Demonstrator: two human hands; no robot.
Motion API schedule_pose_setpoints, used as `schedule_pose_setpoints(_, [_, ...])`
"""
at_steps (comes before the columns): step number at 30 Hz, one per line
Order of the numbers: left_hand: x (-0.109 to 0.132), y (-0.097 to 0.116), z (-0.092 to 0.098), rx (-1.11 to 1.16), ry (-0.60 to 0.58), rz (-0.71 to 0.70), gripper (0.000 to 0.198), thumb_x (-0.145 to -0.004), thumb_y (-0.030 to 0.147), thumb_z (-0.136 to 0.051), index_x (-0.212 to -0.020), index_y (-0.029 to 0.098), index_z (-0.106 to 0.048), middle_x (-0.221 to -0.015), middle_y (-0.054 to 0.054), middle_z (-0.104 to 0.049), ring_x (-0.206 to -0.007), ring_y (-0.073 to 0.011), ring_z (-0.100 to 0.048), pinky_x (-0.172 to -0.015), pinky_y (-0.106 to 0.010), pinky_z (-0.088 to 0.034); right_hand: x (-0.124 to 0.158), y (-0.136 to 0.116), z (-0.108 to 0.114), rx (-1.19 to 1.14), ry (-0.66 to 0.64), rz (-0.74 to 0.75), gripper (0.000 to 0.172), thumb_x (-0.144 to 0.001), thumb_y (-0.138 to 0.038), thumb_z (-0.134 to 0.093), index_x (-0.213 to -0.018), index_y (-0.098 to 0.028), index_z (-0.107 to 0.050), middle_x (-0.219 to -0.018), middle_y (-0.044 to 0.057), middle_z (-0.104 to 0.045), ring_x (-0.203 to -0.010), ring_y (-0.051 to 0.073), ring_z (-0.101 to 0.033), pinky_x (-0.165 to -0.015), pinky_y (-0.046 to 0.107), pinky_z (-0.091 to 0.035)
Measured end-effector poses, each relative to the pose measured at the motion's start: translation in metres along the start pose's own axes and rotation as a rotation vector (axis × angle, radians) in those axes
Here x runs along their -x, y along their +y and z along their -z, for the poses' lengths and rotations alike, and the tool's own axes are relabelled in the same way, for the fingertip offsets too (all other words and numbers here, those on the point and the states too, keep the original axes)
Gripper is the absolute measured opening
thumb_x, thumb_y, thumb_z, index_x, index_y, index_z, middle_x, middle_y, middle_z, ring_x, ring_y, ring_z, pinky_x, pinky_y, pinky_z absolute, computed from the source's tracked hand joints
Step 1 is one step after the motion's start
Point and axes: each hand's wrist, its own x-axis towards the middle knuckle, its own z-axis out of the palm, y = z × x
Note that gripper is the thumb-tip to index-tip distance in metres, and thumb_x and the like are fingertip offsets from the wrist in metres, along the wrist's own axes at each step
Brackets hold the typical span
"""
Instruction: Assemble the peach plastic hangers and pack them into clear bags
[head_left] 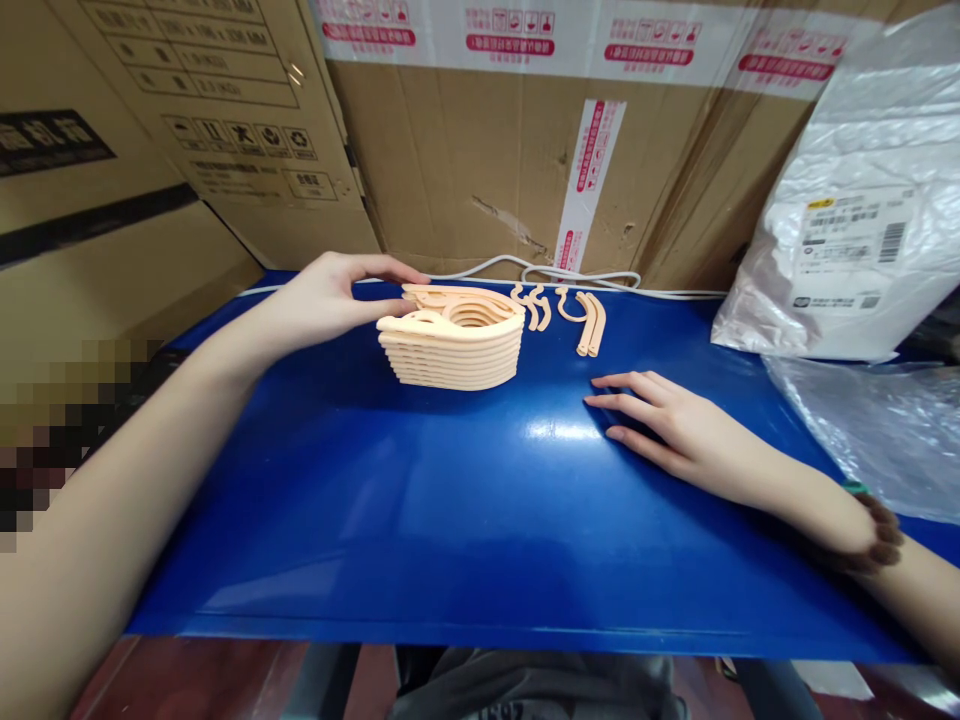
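Several peach-coloured folding hangers lie stacked in their folded shape on the blue table. My left hand reaches the left end of the stack's rear side. Its thumb and fingers close around the end of a folded hanger there, and the fingertips are partly hidden. To the right of the stack are small curved hanger parts and a hook with two arms of an opened hanger. My right hand rests on the table with its fingers apart, holding nothing, in front of these loose parts.
Large cardboard boxes stand along the back and left. A white cable runs along the table's rear edge. At the right are a white plastic mailing bag and a clear plastic bag. The blue table extends to its front edge.
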Motion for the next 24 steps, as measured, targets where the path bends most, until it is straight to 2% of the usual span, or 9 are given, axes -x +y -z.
schedule_pose_setpoints(7, [0.003,0.015,0.000,-0.052,0.044,0.026,0.040,-0.075,0.060,-0.071,-0.099,0.028,-0.074,-0.103,0.004,-0.076,-0.097,-0.0277,-0.066,-0.097,-0.052,-0.049,0.002,0.000,0.001,0.024,-0.018,0.005,0.039,-0.101,-0.036,-0.043,-0.134,-0.023,-0.057,-0.139,0.012,-0.055,-0.125,0.025,-0.054,-0.105,0.045,-0.047])
schedule_pose_setpoints(11, [0.004,0.021,-0.001,-0.106,0.036,0.075,0.038,-0.080,0.053,-0.067,-0.101,0.023,-0.074,-0.108,0.000,-0.075,-0.102,-0.0244,-0.066,-0.098,-0.039,-0.047,0.001,0.000,0.000,0.029,-0.015,0.012,0.038,-0.101,-0.035,-0.043,-0.134,-0.023,-0.057,-0.139,0.012,-0.055,-0.124,0.025,-0.054,-0.104,0.044,-0.047])
schedule_pose_setpoints(15, [0.005,0.020,-0.001,-0.105,0.047,0.081,0.030,-0.080,0.047,-0.069,-0.097,0.023,-0.075,-0.106,-0.001,-0.075,-0.099,-0.0204,-0.068,-0.094,-0.030,-0.047,0.001,0.000,0.000,0.030,-0.010,0.014,0.038,-0.101,-0.035,-0.042,-0.134,-0.023,-0.057,-0.138,0.012,-0.055,-0.124,0.025,-0.055,-0.104,0.044,-0.048])
schedule_pose_setpoints(24, [0.005,0.014,0.003,-0.076,0.008,0.061,0.029,-0.081,0.045,-0.071,-0.101,0.025,-0.074,-0.105,0.002,-0.075,-0.097,-0.0179,-0.067,-0.091,-0.025,-0.047,0.002,0.001,0.000,0.045,-0.019,0.016,0.038,-0.101,-0.035,-0.042,-0.134,-0.022,-0.056,-0.139,0.012,-0.054,-0.124,0.025,-0.054,-0.104,0.045,-0.047])
